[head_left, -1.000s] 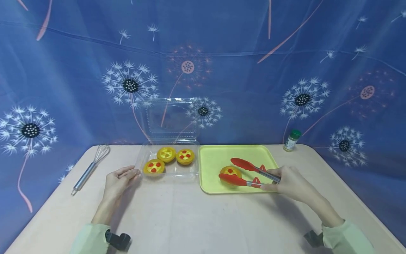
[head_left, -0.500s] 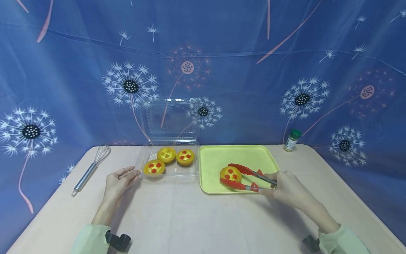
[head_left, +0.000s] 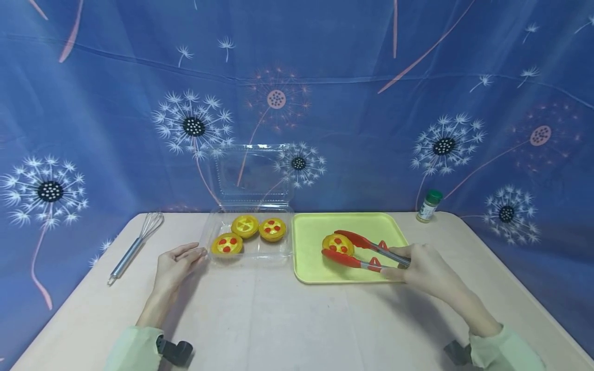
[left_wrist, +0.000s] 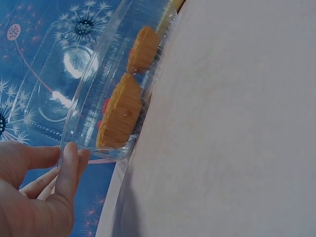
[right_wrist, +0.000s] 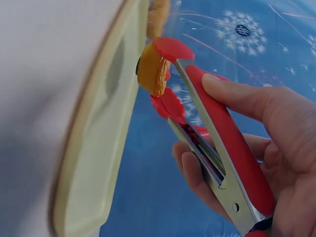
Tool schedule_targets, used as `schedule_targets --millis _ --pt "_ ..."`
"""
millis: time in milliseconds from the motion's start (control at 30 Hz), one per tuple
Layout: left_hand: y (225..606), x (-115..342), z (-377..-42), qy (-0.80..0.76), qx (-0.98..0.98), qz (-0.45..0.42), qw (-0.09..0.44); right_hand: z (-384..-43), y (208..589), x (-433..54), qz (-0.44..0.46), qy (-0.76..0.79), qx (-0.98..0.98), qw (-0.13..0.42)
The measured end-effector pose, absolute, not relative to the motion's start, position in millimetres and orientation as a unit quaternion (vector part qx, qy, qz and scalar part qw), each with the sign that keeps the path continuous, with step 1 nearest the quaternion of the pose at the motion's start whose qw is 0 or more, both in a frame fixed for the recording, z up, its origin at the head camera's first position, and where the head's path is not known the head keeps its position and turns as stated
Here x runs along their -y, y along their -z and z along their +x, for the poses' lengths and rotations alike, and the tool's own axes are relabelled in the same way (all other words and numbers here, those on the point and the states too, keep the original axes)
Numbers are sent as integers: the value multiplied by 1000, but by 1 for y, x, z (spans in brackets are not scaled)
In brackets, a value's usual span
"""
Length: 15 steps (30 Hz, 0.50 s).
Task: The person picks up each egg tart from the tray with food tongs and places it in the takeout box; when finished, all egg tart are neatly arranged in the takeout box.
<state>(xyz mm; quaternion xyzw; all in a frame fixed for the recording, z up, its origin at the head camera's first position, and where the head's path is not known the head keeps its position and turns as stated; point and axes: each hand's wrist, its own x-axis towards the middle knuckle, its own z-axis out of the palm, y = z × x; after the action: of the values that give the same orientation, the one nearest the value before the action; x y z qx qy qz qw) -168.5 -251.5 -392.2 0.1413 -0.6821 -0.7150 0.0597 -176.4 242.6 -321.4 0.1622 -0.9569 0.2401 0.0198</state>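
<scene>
My right hand grips a pair of tongs with red tips and steel arms. Between the tips is a yellow egg tart with red dots on top. In the right wrist view this tart hangs just above the pale yellow tray, apart from it. At the left, my left hand pinches the near left rim of a clear plastic clamshell box between thumb and fingers. Its lid stands raised at the back. Inside lie a tart with red dots, another such tart and a tart with yellow wedges.
A wire whisk lies on the table's left side. A small seasoning jar with a green lid stands at the back right, beyond the tray. A blue dandelion-print cloth hangs behind the table.
The tongs went down around the tart on the tray and pinched it. The tart has since come up off the tray with them. My left hand stays at the box rim.
</scene>
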Motion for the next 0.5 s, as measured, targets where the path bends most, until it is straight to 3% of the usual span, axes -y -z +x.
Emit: schedule_targets --millis 500 --pt "393 251 -168 714 682 144 63 -201 300 -203 188 -332 924 -25"
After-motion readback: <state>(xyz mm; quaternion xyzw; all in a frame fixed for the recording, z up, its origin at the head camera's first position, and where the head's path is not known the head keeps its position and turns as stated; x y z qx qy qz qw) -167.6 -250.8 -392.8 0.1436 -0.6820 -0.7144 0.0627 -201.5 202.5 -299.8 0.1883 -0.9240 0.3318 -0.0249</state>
